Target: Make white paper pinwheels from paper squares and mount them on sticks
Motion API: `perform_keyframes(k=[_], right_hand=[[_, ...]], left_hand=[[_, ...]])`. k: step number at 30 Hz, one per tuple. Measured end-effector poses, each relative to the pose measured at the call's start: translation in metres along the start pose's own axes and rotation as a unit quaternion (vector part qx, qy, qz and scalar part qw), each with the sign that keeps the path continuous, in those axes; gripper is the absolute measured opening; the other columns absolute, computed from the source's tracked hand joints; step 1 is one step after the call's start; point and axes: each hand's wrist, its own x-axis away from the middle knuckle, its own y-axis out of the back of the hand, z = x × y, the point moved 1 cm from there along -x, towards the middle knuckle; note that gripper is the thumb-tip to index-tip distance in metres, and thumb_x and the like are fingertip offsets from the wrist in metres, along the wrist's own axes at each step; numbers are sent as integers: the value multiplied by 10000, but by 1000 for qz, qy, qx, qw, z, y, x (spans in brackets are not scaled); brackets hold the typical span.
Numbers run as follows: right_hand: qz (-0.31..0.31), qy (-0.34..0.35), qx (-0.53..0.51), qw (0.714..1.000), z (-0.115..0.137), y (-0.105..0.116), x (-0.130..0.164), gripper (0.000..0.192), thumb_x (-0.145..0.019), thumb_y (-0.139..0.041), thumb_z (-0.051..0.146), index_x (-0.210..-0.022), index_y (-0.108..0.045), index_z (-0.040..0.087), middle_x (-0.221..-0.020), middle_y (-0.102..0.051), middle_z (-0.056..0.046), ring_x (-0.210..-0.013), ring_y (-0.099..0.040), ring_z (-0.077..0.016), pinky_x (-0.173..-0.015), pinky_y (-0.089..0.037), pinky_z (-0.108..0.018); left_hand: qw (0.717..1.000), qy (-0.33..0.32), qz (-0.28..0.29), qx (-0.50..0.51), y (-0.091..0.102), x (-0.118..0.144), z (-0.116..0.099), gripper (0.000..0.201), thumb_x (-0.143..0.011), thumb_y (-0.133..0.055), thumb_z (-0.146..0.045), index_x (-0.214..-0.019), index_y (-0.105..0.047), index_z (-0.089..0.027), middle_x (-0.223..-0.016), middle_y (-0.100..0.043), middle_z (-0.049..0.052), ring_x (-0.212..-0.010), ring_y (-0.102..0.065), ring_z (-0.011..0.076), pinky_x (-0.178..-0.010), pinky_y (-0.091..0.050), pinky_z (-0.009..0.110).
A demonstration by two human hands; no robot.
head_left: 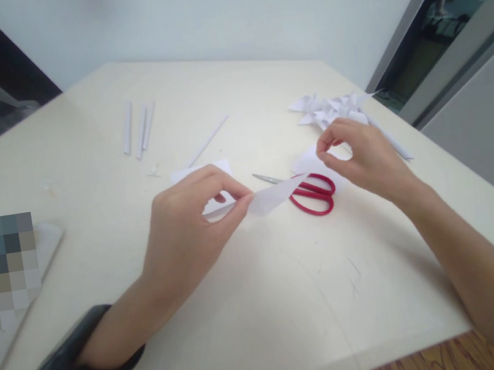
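We are working at a pale, smooth table (265,306), and nearest to us our left hand (189,231), a dark band on its wrist, is pinching a thin white paper strip (276,196) between thumb and forefinger, holding it just above the tabletop. Our right hand (364,158) is hovering just beyond the strip's far end, thumb and forefinger curled toward each other; whether they are gripping a corner of paper we cannot tell. Under the strip the red-handled scissors (313,195) are lying on the table, blades nearly together, untouched. Judging by what is lying about, we seem to be partway through: a flat white sheet (208,172) is waiting behind our left hand, while farther back a pile of folded paper pieces (332,107), crisp and pointed, is sitting near the table's right edge. Toward the far left, several slim rolled paper tubes (139,130) are lying side by side, with another long one apart from them, and small scraps are scattered between.
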Motion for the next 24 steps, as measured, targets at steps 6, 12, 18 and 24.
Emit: perform_keyframes(k=[6, 12, 18, 24], right_hand=[[28, 20, -148, 988, 24, -3, 4, 118, -825, -616, 256, -932, -586, 215, -972, -592, -27, -935, -568, -181, -805, -463, -314], [61, 48, -113, 991, 53, -19, 14, 82, -838, -571, 159, -767, -544, 188, -824, -572, 0, -716, -529, -119, -603, -396, -251], [67, 47, -104, 991, 55, -16, 14, 72, -830, -559, 143, -770, -558, 183, -809, -583, -6, -694, -530, -126, -594, -394, -256], [4, -21, -98, 995, 20, 9, 4, 46, -811, -593, 168, -782, -587, 204, -823, -621, -14, -808, -581, -182, -751, -459, -330]], left_hand=[[999, 30, 2, 28, 1, -1, -2, 122, -768, -639, -128, -713, -637, -236, -744, -648, -52, -731, -577, 131, -663, -435, 251], [999, 42, 13, 29, -3, 1, -8, 105, -772, -620, -117, -757, -648, -217, -785, -665, -54, -767, -587, 111, -715, -441, 220], [998, 46, 22, 29, -4, 2, -7, 130, -769, -607, -123, -735, -648, -241, -764, -667, -72, -755, -601, 113, -700, -453, 235], [993, 72, -33, -83, 14, -13, 29, 101, -771, -579, -181, -743, -663, -229, -787, -670, -68, -741, -610, 141, -716, -491, 299]])
